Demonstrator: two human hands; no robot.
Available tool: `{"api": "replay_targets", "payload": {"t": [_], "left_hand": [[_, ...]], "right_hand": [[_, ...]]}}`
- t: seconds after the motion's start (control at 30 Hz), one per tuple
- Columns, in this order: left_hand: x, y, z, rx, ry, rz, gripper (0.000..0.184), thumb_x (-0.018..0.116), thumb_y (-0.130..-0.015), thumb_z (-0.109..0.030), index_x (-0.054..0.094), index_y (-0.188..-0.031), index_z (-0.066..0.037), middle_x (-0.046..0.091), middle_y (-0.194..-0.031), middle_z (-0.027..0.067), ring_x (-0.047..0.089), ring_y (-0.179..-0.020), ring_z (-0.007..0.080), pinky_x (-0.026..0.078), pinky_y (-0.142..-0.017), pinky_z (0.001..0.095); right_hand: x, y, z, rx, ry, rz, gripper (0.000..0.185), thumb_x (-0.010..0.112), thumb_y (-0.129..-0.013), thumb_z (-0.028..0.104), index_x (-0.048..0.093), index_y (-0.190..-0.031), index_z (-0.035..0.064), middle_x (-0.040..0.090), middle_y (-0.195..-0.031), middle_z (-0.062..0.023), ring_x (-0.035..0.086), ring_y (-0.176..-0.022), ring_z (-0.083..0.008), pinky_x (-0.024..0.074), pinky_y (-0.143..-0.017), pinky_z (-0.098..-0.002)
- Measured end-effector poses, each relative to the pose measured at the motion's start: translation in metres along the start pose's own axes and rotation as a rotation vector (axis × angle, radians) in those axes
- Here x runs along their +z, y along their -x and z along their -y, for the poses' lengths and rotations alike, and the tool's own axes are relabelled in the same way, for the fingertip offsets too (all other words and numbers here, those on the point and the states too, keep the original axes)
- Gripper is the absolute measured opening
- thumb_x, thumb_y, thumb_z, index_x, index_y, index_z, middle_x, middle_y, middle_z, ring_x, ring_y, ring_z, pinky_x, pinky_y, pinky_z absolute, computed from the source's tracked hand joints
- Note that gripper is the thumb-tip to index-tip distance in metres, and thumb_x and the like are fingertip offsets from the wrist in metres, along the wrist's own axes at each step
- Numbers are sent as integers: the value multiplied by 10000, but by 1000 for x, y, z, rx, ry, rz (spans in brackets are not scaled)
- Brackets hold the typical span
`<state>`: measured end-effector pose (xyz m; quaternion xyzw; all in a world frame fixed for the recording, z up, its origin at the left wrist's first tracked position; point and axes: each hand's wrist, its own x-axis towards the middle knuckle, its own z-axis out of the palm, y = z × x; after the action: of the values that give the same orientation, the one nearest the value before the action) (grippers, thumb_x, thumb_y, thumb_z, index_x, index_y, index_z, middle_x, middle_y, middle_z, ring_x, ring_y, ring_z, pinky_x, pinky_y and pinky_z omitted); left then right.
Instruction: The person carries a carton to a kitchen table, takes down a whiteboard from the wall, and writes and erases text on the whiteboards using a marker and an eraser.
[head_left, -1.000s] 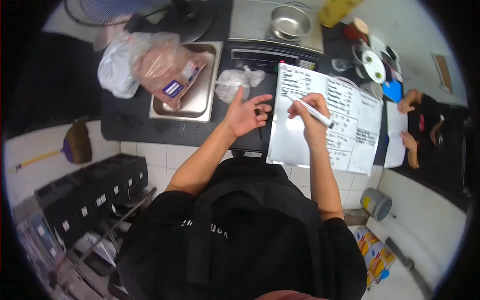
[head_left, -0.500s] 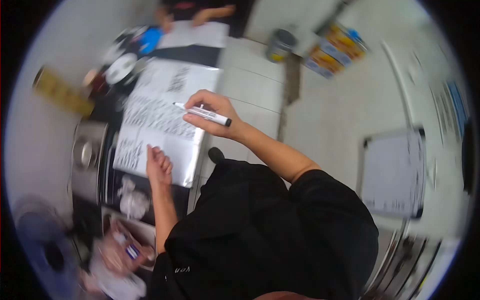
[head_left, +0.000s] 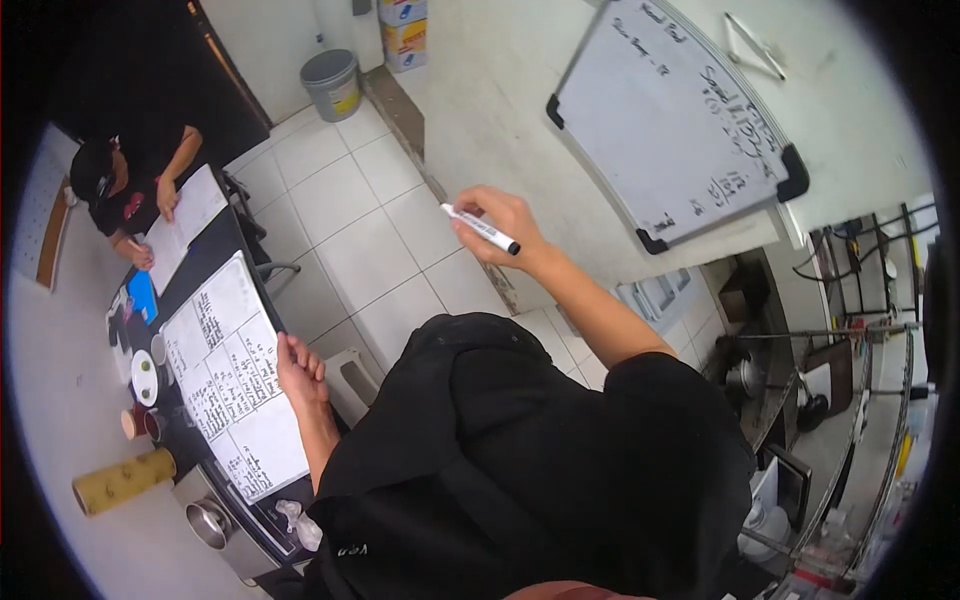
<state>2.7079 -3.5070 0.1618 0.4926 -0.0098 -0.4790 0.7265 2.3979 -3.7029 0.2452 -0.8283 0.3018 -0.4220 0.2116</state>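
Observation:
In my right hand (head_left: 497, 228) is a white marker (head_left: 480, 228) with a black end, pinched between thumb and fingers above the floor. My left hand (head_left: 303, 370) is at the right edge of a white board (head_left: 265, 452) covered in black handwriting and ruled boxes. Its fingers are curled, and I see nothing in them. The board lies on a dark table (head_left: 232, 238) to my left. Ahead and to the right, a framed whiteboard (head_left: 640, 120) with black corners and handwriting leans at a slant.
At the table's far end, a person (head_left: 150, 190) in black bends over an open book (head_left: 185, 225), pen in hand. A yellow roll (head_left: 125, 482), a plate (head_left: 145, 380) and a metal scale (head_left: 210, 525) line the wall side. A grey bucket (head_left: 330, 85) stands farther off; wire racks (head_left: 860, 330) are at right.
My view has turned right, bringing the framed whiteboard nearer the middle. My right hand, still with the marker, has moved from over the written board to above the floor. My left hand is now at that board's edge.

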Motion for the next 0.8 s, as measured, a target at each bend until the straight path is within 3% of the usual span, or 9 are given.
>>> {"api": "replay_targets", "payload": {"t": [0.17, 0.27, 0.4, 0.47, 0.53, 0.67, 0.73, 0.77, 0.8], "left_hand": [[33, 2, 31, -106, -86, 87, 278, 482, -969, -355, 489, -804, -132, 311, -531, -50, 217, -398, 61, 166, -362, 232], [30, 14, 40, -145, -120, 162, 275, 496, -960, -356, 500, -802, -131, 308, -525, -50, 217, -394, 64, 169, -358, 235], [-4, 25, 52, -209, -134, 117, 282, 512, -948, -364, 501, -800, -125, 317, -523, -50, 228, -392, 62, 165, -350, 231], [-16, 31, 56, -231, -103, 67, 284, 516, -945, -368, 500, -800, -124, 322, -526, -50, 230, -392, 62, 163, -348, 229], [-26, 40, 58, -226, -110, 25, 275, 514, -949, -355, 495, -800, -125, 325, -532, -50, 233, -393, 61, 165, -347, 231], [-45, 56, 66, -197, -56, -37, 267, 495, -960, -344, 490, -804, -128, 326, -537, -50, 237, -395, 60, 167, -346, 232], [-52, 67, 71, -118, -12, -59, 286, 495, -955, -354, 479, -816, -105, 327, -535, -43, 242, -395, 60, 176, -353, 227], [-59, 70, 77, -101, 37, -75, 283, 497, -955, -349, 481, -811, -106, 331, -535, -40, 247, -395, 59, 187, -354, 224], [-63, 77, 83, -92, 58, -99, 283, 497, -955, -349, 481, -811, -106, 331, -535, -40, 247, -395, 59, 187, -354, 224]], "right_hand": [[-54, 46, -5, -105, 307, -29, 165, 677, -759, 113, 597, -896, 70, 640, -788, -102, 631, -694, -274, 512, -614, -349], [-89, 56, -4, -4, 437, -42, 170, 691, -769, 128, 589, -894, 76, 645, -802, -113, 632, -706, -296, 510, -620, -363], [-139, 36, -3, 314, 453, 47, 189, 717, -785, 175, 567, -806, 63, 575, -677, -94, 522, -586, -176, 435, -546, -302], [-155, 17, -27, 270, 408, 8, 240, 708, -798, 223, 555, -756, 43, 519, -590, -58, 431, -554, -137, 396, -524, -279], [-165, -11, -44, 342, 556, 42, 290, 688, -809, 290, 560, -754, 36, 524, -556, -42, 443, -527, -136, 403, -529, -286], [-146, -60, -53, 248, 565, 148, 312, 677, -804, 330, 570, -767, 39, 533, -544, -52, 488, -532, -133, 412, -535, -297], [-134, -80, -61, 327, 603, 283, 320, 661, -809, 344, 584, -765, 36, 576, -578, -98, 565, -548, -208, 437, -554, -343], [-131, -86, -72, 301, 597, 310, 320, 661, -809, 344, 584, -765, 36, 576, -578, -98, 565, -548, -208, 437, -554, -343], [-130, -88, -85, 181, 688, 349, 340, 652, -814, 365, 591, -763, 35, 593, -604, -124, 587, -582, -265, 448, -571, -372]]}}
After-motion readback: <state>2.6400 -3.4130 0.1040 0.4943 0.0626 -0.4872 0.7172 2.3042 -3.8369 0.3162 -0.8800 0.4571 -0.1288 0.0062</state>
